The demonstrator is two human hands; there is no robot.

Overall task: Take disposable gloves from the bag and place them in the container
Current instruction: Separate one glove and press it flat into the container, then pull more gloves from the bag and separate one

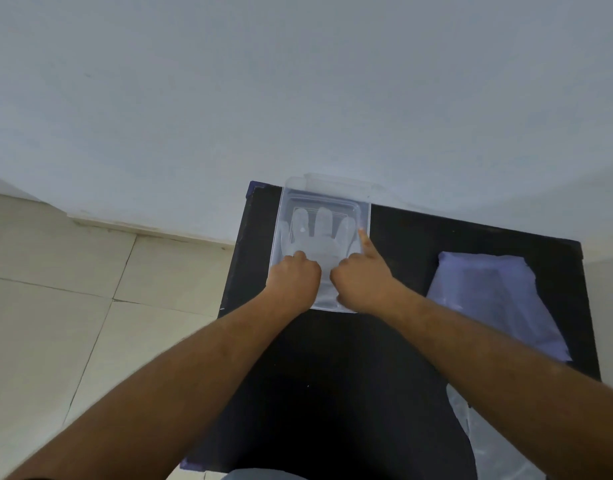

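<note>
A clear plastic container (365,211) sits at the far left of the black table (416,237). A thin translucent disposable glove (322,230) lies flat inside it, fingers pointing away from me. My left hand (293,277) rests curled on the glove's cuff area at the container's near end. My right hand (362,275) is beside it, its index finger stretched out onto the glove's right edge. The plastic bag (495,299) of gloves lies flat on the right of the table.
Another loose sheet of clear plastic (488,441) lies at the table's near right corner. A pale wall stands right behind the table. Tiled floor (56,306) lies to the left.
</note>
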